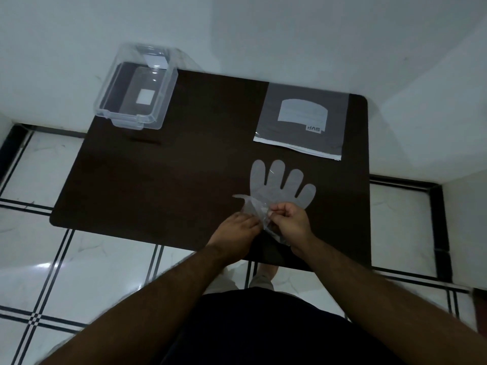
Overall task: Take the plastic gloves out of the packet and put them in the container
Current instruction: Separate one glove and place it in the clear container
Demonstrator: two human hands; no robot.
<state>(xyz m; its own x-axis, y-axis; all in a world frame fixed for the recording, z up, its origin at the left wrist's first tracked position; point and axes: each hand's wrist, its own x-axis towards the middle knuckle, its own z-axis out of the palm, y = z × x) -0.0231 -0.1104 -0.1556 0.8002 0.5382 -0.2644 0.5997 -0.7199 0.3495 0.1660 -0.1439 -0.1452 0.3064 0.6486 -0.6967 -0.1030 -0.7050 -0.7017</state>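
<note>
A clear plastic glove (279, 185) lies on the dark table (158, 185) right of centre, its fingers spread flat and pointing away from me. Its cuff end is crumpled and lifted between my hands. My left hand (235, 229) pinches the crumpled plastic from the left, and my right hand (290, 219) grips it from the right, fingers curled. The packet (303, 119), grey with a white label, lies flat at the back right. The clear container (135, 85) stands open at the back left corner with nothing but a white sticker showing inside.
The table stands against a white wall, over a white tiled floor with black lines. A low white ledge runs along the right side. My foot shows below the table's near edge.
</note>
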